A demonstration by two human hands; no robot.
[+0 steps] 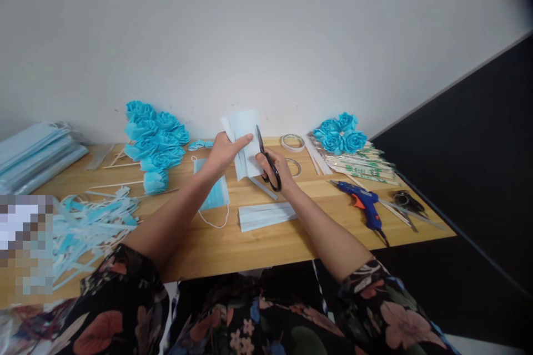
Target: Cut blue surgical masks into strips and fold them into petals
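Observation:
My left hand (228,150) grips pale-blue face mask fabric (247,123) in loose layers, held upright above the table with the thumb pressed on its front. In my right hand (280,165) is a pair of black-handled scissors (272,172), fingers around the loops. Their blades point up along the fabric's right edge; whether they touch it I cannot tell. Below my hands lies a flat, pleated strip of mask fabric (266,216). A whole blue face mask (216,194) with ear loops lies partly under my left forearm.
On the wooden table (233,252), blue fabric roses (156,136) and mask scraps (94,227) lie left, beyond them stacked masks (37,150). Right are tape rolls (292,142), more roses (341,133), wrapped sticks (366,165), a blue glue gun (364,199) and a black-handled tool (408,202).

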